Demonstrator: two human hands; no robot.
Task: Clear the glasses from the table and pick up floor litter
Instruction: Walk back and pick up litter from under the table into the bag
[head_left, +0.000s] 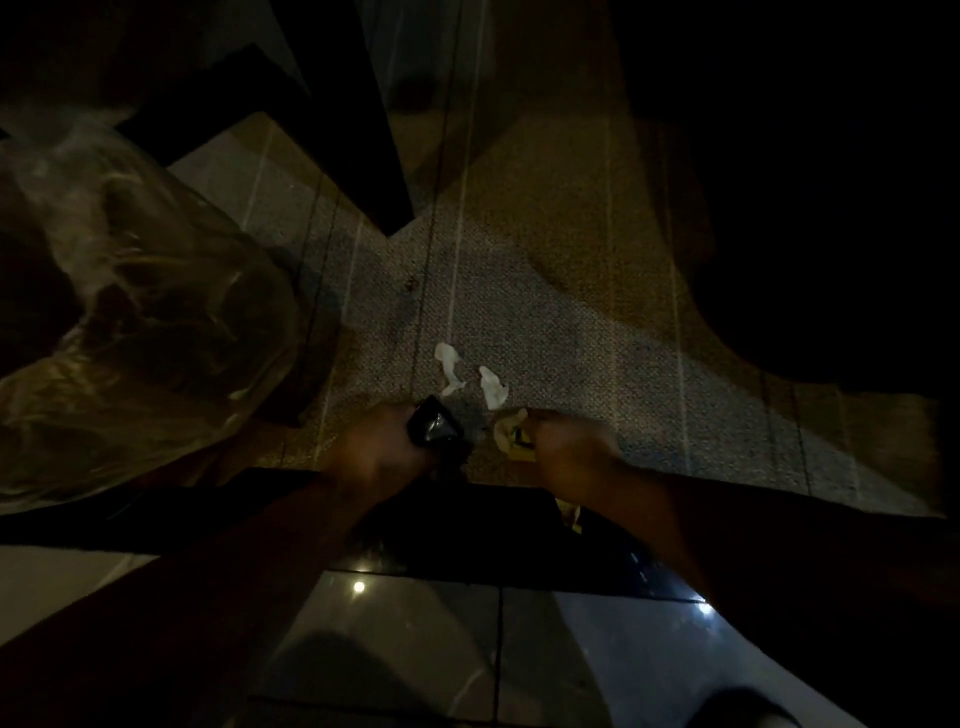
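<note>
The scene is dim. My left hand (376, 452) is low over the carpet, closed around a shiny black crumpled wrapper (434, 428). My right hand (569, 452) is beside it, closed on a pale scrap with a yellow piece (511, 434). Two white crumpled paper scraps lie on the grey carpet just beyond my hands, one to the left (449, 366) and one to the right (492, 387). No glasses are visible.
A large clear plastic bag (135, 322) bulges at the left. A dark table leg (363, 119) stands behind it. The patterned carpet (571, 322) ends at a dark border (493, 519), with glossy tile (415, 649) nearest me. Deep shadow fills the right.
</note>
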